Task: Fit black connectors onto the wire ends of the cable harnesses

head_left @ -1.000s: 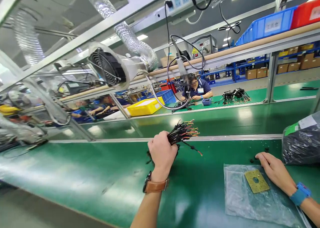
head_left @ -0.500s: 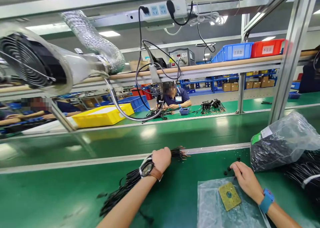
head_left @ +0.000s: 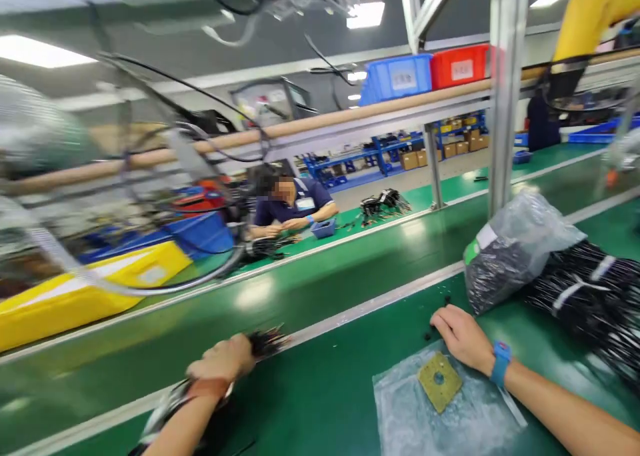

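— So, where's the wire bundle (head_left: 267,341) from the hands?
— In the left hand (head_left: 223,361), which is curled into a fist round it. The ends stick out past the knuckles, up and to the right. The rest trails back under the forearm toward the person, but that part is blurred.
— So its long axis?
— Roughly along the left forearm, slanting from lower left to upper right, low over the green bench (head_left: 320,403).
— And the right hand (head_left: 463,337)?
— Well apart from the bundle, off to the right. It lies palm down on the bench, fingers loosely together, with the fingertips by a few small black bits (head_left: 436,323). I cannot tell whether it pinches one.
— Which hand is nearer the bundle, then?
— The left; it has it.
— Any containers?
— A clear bag (head_left: 505,249), just beyond and right of the right hand, holds dark small parts; what they are is too fine to tell. Right of it lie tied black wire bundles (head_left: 590,289), loose on the bench.
— And under the right wrist?
— A flat plastic sheet (head_left: 400,409), with a yellow plate (head_left: 439,381) lying on it, a hole in its middle, just beside the wrist.
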`<state>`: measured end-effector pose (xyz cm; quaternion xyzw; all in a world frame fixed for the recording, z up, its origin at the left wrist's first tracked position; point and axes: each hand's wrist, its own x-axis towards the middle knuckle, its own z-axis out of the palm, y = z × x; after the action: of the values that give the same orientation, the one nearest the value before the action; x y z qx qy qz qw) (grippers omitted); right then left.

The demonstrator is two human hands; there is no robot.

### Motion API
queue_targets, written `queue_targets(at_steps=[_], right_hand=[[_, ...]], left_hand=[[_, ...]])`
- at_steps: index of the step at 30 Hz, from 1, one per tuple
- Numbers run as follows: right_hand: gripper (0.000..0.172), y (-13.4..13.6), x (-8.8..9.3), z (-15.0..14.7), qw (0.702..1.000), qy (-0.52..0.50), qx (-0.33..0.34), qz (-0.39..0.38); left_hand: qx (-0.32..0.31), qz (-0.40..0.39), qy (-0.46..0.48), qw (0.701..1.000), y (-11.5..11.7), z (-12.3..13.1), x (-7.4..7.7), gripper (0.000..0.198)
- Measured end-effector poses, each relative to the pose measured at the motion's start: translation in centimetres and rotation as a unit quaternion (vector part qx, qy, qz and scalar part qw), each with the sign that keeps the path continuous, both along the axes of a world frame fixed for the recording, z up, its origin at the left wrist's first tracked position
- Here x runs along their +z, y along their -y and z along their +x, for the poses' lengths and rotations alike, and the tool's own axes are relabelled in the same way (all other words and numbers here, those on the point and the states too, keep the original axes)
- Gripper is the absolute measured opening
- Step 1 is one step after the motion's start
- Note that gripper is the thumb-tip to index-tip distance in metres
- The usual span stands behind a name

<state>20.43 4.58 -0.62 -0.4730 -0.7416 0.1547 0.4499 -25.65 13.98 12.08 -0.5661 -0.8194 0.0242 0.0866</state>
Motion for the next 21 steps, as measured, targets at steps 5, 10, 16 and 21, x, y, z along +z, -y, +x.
queue_targets(at_steps=[5,10,16,21], right_hand=[[0.032,-1.2,0.7,0.5,0.998,0.033,-0.051,0.016],[0.018,-1.3,1.0,1.5,0.994,0.044,-0.076,0.066],[0.016,-1.4,2.1,2.4,0.984,0.045,-0.117,0.13],[0.019,-0.7,5.2,5.5,0.959,0.067,-0.209,0.177]], left_hand=[[-0.291,0.043,0.008,0.956,-0.1,8.1,-5.7,0.061],[-0.455,0.107,0.152,0.871,5.6,17.3,-12.8,0.07],[-0.374,0.067,0.272,0.884,7.8,19.7,-14.7,0.065],[-0.336,0.082,0.353,0.869,7.9,19.2,-13.2,0.057]])
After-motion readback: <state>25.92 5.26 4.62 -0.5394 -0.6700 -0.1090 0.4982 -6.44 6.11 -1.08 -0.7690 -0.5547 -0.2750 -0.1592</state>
